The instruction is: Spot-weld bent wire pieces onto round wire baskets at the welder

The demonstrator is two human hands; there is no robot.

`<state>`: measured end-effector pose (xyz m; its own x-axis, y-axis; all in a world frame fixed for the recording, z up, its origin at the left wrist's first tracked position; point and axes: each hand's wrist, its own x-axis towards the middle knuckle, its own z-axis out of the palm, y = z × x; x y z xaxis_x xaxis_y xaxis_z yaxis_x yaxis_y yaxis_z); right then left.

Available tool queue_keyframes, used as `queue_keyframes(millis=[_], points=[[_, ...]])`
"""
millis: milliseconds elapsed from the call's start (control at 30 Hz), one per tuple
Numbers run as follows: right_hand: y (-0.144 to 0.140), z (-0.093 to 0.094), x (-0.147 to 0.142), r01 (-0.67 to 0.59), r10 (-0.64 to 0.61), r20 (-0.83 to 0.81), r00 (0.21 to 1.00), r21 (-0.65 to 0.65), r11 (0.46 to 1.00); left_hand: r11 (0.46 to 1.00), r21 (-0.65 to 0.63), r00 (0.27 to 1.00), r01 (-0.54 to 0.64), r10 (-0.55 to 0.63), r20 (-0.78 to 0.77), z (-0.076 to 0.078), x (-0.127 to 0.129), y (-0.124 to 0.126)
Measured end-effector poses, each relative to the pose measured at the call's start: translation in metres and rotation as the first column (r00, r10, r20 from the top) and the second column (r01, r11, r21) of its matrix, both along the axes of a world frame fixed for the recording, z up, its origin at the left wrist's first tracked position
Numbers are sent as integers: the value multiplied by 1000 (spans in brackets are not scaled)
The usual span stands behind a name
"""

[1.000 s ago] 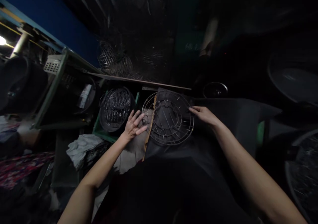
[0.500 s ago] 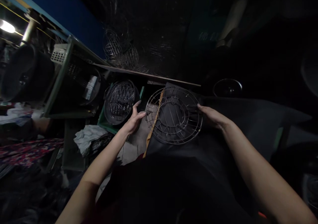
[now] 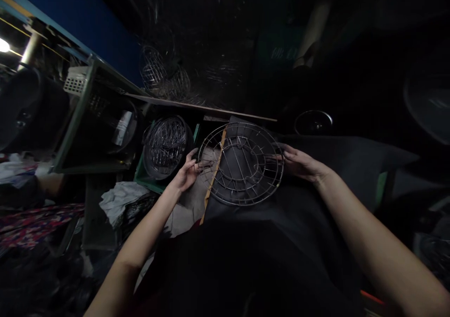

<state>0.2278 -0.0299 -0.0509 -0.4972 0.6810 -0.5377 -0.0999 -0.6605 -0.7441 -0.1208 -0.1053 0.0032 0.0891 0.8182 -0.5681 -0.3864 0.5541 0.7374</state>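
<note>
A round wire rack (image 3: pixel 239 189), made of concentric metal rings joined by short wires, is held up between my two hands over dark cloth. My left hand (image 3: pixel 187 172) grips its left rim, with some fingers reaching beneath the wires. At the opposite rim my right hand (image 3: pixel 298 162) has hold of it, the thumb near the edge and fingertips showing through the wires. Under the rack lies the dark cloth (image 3: pixel 323 167), bordered on the left by a tan strip (image 3: pixel 208 192).
Left of the rack, a round tub of wire pieces (image 3: pixel 165 146) sits in a green crate (image 3: pixel 149 178). Beyond a thin board edge (image 3: pixel 211 108) lie tangled wire forms (image 3: pixel 165 80). A larger crate (image 3: pixel 70 134) and a crumpled pale cloth (image 3: pixel 121 200) are farther left.
The view has shifted slightly, moving the surroundings left. My fingers now reach farther under the rack on both sides, and its face is tilted a little differently.
</note>
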Motion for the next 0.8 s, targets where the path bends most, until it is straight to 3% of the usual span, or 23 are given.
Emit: queue_keyframes(millis=[233,433,633,733,800], points=[[-5,19,13,67,-67,-27,997,5,998,993,111,998,31,-26,-54,15,9,15],[-9,60,27,218,-215,48,975,-52,975,972,218,995,92,-83,-48,36,26,45],[-25,106,65,524,-499,298,814,-3,852,954,258,984,154,-172,47,58,75,84],[-29,128,81,600,-561,380,736,17,800,951,256,971,175,-209,113,67,99,105],[-29,144,85,592,-545,426,722,26,805,949,250,960,194,-236,151,71,110,116]])
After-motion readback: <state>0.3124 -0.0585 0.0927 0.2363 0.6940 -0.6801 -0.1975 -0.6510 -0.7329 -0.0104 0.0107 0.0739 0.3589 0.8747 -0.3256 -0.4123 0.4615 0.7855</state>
